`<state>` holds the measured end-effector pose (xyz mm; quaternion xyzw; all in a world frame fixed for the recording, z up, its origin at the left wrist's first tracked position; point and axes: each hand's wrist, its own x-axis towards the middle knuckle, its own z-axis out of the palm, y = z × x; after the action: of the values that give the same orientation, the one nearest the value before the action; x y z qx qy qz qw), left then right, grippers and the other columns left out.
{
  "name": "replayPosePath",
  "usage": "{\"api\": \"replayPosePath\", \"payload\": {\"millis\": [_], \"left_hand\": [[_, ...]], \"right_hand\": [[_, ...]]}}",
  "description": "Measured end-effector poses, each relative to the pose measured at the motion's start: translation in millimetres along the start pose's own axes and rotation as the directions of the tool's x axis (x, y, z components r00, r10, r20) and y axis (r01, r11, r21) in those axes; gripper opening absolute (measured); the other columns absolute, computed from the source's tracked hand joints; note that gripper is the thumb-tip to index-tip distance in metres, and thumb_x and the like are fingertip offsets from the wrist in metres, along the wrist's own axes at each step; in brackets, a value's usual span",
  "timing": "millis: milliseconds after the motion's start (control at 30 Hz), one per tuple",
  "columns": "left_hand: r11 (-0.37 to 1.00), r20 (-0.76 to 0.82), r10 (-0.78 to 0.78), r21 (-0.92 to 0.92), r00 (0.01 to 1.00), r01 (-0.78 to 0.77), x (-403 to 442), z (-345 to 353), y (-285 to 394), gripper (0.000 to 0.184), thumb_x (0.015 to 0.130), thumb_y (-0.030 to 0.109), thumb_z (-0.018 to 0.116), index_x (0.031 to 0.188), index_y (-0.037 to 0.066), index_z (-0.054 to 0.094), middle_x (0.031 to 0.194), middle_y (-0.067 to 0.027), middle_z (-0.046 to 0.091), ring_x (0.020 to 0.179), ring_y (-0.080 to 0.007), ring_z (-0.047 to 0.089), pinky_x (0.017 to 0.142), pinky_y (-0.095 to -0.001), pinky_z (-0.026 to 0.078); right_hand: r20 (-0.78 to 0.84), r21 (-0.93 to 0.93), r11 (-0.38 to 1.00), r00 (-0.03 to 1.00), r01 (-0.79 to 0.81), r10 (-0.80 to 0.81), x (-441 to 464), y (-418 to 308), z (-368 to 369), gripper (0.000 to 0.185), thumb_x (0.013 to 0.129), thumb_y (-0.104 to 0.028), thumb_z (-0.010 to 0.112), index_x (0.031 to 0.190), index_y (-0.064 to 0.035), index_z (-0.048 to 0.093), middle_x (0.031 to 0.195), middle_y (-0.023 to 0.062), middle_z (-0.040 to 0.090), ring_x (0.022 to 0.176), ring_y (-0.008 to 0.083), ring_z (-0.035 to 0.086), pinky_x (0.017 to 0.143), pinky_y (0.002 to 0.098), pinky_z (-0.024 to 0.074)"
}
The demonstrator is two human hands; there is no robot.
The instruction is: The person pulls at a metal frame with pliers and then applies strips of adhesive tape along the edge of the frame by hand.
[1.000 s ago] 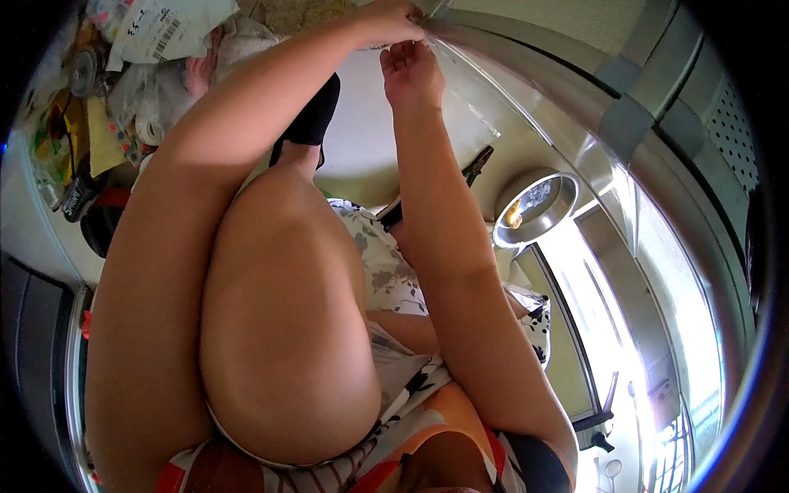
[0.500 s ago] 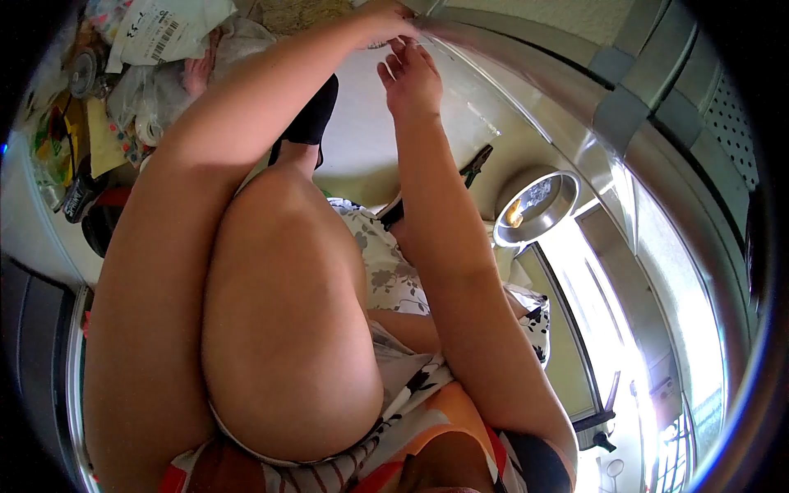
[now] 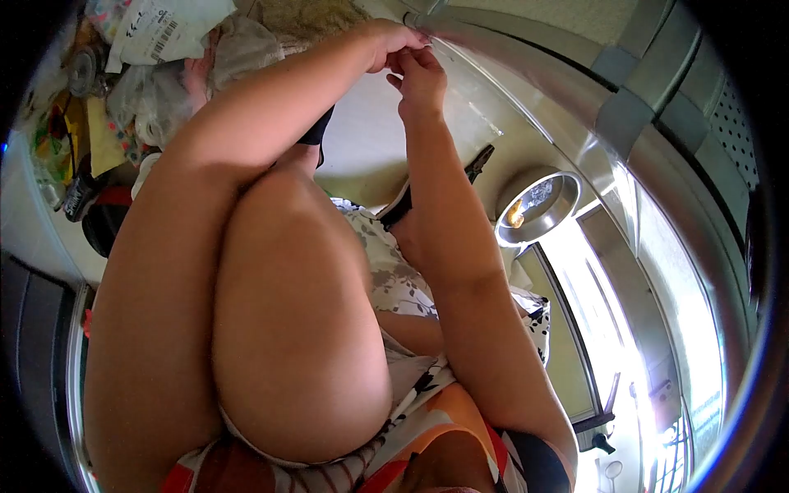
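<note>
Both of my hands meet at the top centre, by the edge of a long silver metal frame. My left hand comes in from the left, its fingers bent and pressed together at the frame's near end. Just below it is my right hand, fingers curled in a pinch and touching the left fingers. Whatever may be between the fingertips is too small or hidden to make out. Behind the hands lies a pale, glossy surface.
A steel bowl on the right holds crumpled foil and a yellowish piece. A dark tool lies beside my right forearm. Plastic bags and a white labelled packet are piled at upper left. My bent knee is between my arms.
My left hand has shifted slightly down and right. My right hand has moved up a little, and its spread fingers have curled in against the left ones.
</note>
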<state>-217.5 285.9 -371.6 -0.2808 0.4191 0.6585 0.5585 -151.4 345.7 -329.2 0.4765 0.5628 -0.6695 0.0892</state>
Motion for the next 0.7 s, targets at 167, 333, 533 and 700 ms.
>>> {"api": "replayPosePath", "payload": {"millis": [167,333,533,700], "left_hand": [[0.980,-0.093,0.078,0.190,0.993,-0.059,-2,0,7,0.014,0.077,0.018,0.061,0.085,0.007,0.063,0.077,-0.0011,0.058,0.066,-0.0107,0.050,0.056,-0.0242,0.038],[0.970,-0.105,0.046,0.244,0.993,-0.019,-8,0,10,0.014,0.075,0.022,0.064,0.083,0.011,0.064,0.074,-0.0011,0.058,0.064,-0.0096,0.048,0.054,-0.0237,0.033],[0.738,0.069,0.302,0.615,0.951,-0.279,-8,-16,16,0.018,0.071,0.022,0.066,0.085,0.009,0.066,0.074,-0.0026,0.063,0.065,-0.0126,0.054,0.057,-0.0271,0.040],[0.549,0.075,0.440,0.766,0.895,-0.334,-19,-25,9,0.023,0.072,0.024,0.066,0.089,0.008,0.066,0.080,-0.0055,0.065,0.072,-0.0136,0.058,0.066,-0.0284,0.045]], "right_hand": [[-0.013,-0.040,0.998,0.998,0.058,-0.058,9,6,8,0.008,0.080,-0.009,0.053,0.083,-0.0026,0.057,0.073,0.0032,0.058,0.061,0.0106,0.050,0.051,0.0241,0.0406],[-0.046,0.004,0.999,0.998,0.033,-0.033,7,7,13,0.010,0.081,-0.010,0.053,0.085,-0.0022,0.057,0.077,0.0033,0.059,0.061,0.0109,0.050,0.051,0.0234,0.0406],[0.093,0.054,0.996,0.993,-0.071,0.065,-6,-3,6,0.013,0.081,-0.013,0.054,0.088,-0.0023,0.057,0.079,0.0035,0.058,0.069,0.0120,0.052,0.054,0.0246,0.0430],[-0.003,-0.056,0.987,0.989,-0.151,0.151,-7,-15,-8,0.018,0.079,-0.015,0.056,0.092,-0.0035,0.057,0.080,0.0040,0.057,0.072,0.0151,0.053,0.062,0.0298,0.0448]]}}
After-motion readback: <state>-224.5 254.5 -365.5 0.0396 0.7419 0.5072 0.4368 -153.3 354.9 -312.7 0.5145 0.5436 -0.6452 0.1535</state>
